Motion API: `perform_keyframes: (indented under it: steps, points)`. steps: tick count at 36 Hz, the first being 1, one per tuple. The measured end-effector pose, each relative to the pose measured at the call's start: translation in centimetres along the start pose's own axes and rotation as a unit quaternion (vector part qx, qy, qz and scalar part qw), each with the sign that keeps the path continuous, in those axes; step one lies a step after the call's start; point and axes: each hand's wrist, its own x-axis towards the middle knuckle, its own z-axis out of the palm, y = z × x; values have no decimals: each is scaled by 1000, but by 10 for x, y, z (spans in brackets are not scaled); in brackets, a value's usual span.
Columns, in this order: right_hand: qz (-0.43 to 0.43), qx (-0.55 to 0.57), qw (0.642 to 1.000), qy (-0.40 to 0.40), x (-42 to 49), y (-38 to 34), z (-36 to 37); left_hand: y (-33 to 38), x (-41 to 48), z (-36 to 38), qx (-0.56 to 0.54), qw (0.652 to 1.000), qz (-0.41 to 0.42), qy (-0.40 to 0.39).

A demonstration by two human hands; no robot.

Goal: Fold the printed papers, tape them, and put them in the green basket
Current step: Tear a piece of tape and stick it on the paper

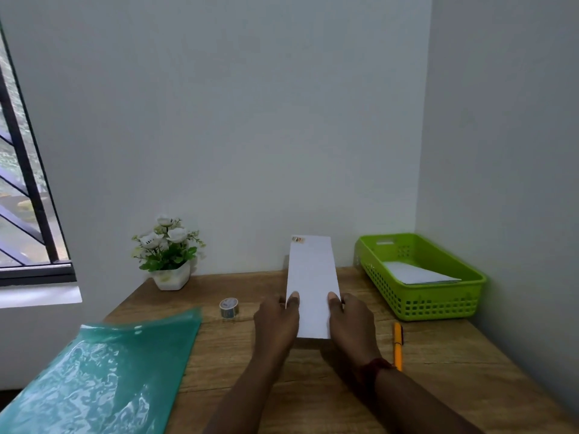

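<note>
White paper [313, 277], folded into a long narrow strip, stands up from the middle of the head view, its far end raised against the pale wall [250, 120]. A small patch of coloured print shows at its top left corner. The left hand [275, 327] grips the strip's lower left edge and the right hand [351, 324] grips the lower right edge. Each thumb is pressed flat on the near face, and the other fingers are curled behind the sheet, out of sight. The strip's bottom end sits low over the wooden table [454, 371]; whether it touches the wood cannot be told. A dark red band [372, 369] circles the right wrist.

At the table's far right corner, close to both walls, sits the green basket [438, 305], well apart from the held strip. Inside it lies more folded white paper [416, 272], flat on the bottom.

An orange pen [398, 343] lies on the wood just right of the right hand, in front of the basket. A roll of tape [229, 307] stands on its edge to the left of the left hand. A shiny teal plastic folder [103, 377] covers the near left part of the table. A white pot of white flowers [170, 255] stands at the far left edge by the wall, and a barred window [25, 198] fills the left side.
</note>
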Motion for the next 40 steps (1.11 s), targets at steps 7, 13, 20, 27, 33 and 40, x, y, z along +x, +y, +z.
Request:
perform_keyframes:
  steps: [7,13,20,27,33,40]
  points:
    - [-61,-12,997,42,2,0,-24,10,-14,-4,-7,998,2,-69]
    - [-73,-60,992,87,8,7,-60,38,-29,2,-74,986,31,-143]
    - [-78,-104,980,153,32,13,-118,81,-41,37,-159,958,17,-237]
    - [-19,-104,980,169,63,23,-166,107,-35,92,-206,958,-52,-193]
    - [36,-133,984,111,91,32,-193,123,-27,133,-212,957,-107,-165]
    - [60,-169,981,78,108,32,-199,127,-19,153,-171,962,-132,-168]
